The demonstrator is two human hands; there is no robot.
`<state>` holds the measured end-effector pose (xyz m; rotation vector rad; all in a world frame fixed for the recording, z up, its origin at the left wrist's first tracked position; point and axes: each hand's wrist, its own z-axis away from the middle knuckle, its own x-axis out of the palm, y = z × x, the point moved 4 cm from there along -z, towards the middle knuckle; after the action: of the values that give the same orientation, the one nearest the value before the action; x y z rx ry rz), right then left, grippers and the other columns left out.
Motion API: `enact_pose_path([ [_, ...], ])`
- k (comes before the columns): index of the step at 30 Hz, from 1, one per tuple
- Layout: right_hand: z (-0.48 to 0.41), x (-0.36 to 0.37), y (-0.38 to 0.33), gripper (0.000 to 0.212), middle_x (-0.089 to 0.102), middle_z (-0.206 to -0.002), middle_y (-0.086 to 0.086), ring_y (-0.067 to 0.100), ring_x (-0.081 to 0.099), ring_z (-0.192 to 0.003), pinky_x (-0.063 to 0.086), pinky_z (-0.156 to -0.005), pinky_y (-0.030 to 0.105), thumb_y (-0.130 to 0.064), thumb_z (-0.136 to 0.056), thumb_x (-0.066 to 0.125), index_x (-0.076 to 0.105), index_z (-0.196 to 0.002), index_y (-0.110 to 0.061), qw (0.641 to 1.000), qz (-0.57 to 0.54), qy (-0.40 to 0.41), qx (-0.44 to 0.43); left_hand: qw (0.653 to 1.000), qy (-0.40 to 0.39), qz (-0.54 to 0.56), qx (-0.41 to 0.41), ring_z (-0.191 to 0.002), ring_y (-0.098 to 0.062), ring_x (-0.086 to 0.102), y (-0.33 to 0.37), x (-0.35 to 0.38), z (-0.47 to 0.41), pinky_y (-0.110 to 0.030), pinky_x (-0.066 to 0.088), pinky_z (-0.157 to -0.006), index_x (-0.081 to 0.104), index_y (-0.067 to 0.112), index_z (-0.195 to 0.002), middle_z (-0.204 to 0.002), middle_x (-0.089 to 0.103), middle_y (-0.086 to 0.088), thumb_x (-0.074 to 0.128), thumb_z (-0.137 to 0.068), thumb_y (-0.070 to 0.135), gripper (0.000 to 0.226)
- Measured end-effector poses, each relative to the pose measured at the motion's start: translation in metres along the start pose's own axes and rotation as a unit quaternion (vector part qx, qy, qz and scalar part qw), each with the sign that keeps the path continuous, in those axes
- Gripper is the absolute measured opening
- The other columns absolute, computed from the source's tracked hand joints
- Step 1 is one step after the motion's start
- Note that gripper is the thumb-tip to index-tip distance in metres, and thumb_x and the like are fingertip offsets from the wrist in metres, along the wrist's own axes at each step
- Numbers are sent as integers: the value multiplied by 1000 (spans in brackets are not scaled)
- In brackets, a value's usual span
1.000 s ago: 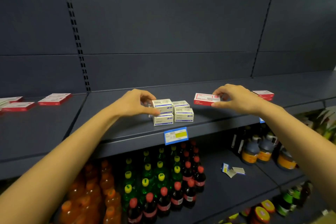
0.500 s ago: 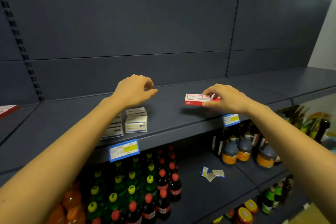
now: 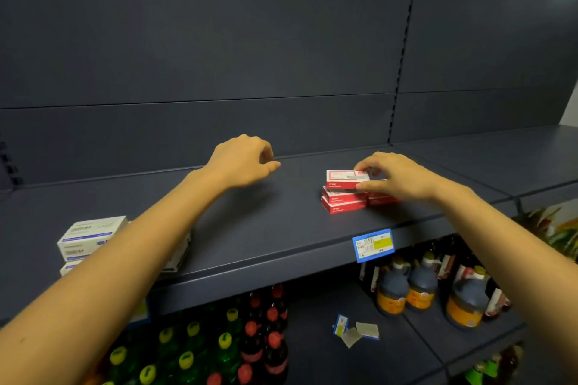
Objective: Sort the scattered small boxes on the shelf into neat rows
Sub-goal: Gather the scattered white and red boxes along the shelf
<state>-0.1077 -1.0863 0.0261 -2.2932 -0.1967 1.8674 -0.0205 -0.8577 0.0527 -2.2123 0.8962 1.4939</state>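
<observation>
The red box I had held alone over bare shelf a moment before was now on top of the red stack, just above the blue price tag. My right hand pinched its right end between thumb and fingertips. I judged it had nearly joined its row, with only squaring and letting go left. It lay flat, printed face up, long axis running left to right along the shelf edge. My left hand, up and left of the tag, hung loosely curled, holding nothing. White boxes stood far left of the tag.
</observation>
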Motion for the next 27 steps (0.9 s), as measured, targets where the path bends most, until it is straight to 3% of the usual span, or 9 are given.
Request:
enact_pose_path([
  [7, -20, 3, 14, 51, 49, -135, -5, 16, 39, -124, 32, -105, 31, -46, -83, 60, 51, -128, -23, 994, 31, -90, -58, 998, -13, -22, -52, -100, -24, 61, 11, 5, -6, -37, 51, -84, 62, 16, -110, -112, 66, -4, 50, -90, 40, 34],
  [15, -35, -14, -41, 45, 54, -131, -7, 13, 50, -118, 42, -101, 37, -44, -88, 54, 50, -128, -26, 976, -3, -41, -216, 987, 22, -56, -151, -97, -23, 61, 16, -6, 23, -32, 46, -77, 62, 16, -109, -110, 67, -3, 49, -91, 39, 32],
  [20, -36, -1, -85, 40, 57, -128, -6, 16, 53, -117, 43, -100, 41, -43, -89, 53, 52, -125, -27, 958, -29, -36, -283, 966, 50, -107, -231, -103, -26, 58, 8, -20, 68, -35, 47, -82, 62, 16, -109, -113, 65, -5, 49, -90, 38, 32],
  [27, -29, 17, -163, 37, 57, -128, -7, 17, 54, -116, 43, -92, 35, -41, -89, 52, 52, -125, -28, 931, -54, -29, -361, 930, 68, -126, -338, -105, -23, 57, -12, -53, 153, -34, 47, -83, 60, 15, -112, -116, 64, -3, 51, -90, 39, 34],
])
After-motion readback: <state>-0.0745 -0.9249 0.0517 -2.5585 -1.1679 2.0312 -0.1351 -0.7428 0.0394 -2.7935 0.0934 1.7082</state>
